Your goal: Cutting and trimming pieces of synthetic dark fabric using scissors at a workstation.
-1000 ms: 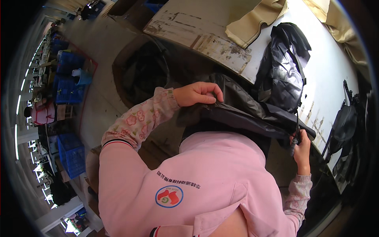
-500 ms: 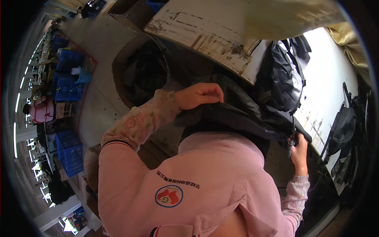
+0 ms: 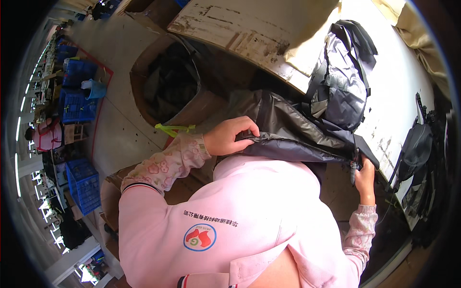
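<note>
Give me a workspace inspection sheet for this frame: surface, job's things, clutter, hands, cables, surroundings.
Surface: white worktable, near edge worn and stained.
Job's things: dark jacket stretched between both hands, off the table edge.
Clutter: dark backpack and tan fabric on the table; black bag at the right.
Hands: left hand grips the jacket edge; right hand grips its far end.
Cables: nothing seen.
Surroundings: cardboard box of dark cloth, blue crates on the floor.

Two dark backpacks (image 3: 336,91) (image 3: 297,134), three blue crates (image 3: 79,105).
</note>
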A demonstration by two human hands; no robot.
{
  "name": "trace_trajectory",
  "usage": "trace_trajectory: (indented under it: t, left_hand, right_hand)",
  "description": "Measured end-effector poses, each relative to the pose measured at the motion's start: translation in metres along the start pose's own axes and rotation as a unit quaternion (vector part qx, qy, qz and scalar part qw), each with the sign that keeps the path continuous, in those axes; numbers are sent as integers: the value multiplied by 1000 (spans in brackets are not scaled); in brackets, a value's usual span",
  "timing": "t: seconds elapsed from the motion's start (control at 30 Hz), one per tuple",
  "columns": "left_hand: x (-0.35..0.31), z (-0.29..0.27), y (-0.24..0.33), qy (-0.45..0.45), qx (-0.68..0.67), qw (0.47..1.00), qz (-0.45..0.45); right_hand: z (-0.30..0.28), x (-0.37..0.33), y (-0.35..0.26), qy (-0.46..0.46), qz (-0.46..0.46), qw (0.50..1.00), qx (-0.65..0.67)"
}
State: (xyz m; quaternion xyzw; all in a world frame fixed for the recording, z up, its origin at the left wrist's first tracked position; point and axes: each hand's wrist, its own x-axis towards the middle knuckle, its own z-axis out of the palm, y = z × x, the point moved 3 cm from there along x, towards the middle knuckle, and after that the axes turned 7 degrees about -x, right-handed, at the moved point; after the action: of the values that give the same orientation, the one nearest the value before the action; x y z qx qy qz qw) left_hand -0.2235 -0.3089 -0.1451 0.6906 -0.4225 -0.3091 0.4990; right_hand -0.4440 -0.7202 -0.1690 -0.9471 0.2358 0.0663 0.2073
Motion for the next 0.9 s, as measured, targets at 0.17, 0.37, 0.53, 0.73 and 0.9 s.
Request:
trace_trajectory:
  t: [0.17,0.37,0.53,0.73,0.9]
  left_hand:
    - [7,-5,-8,22,-279,945,-168]
    - [22,-8,5,35,-400,889,-219]
    - [33,-5,17,32,-428,877,-215]
    - [39,-5,31,23,-427,878,-217]
    - [43,-2,32,22,-441,873,-204]
  right_hand:
    - [-13,-6,-20,17,-54,997,-49]
    - [-39,-9,-82,47,-144,985,-81]
    - [-57,4,-156,78,-267,959,-61]
    - [-64,25,-204,89,-359,919,-139]
    - [-70,34,-215,82,-392,901,-165]
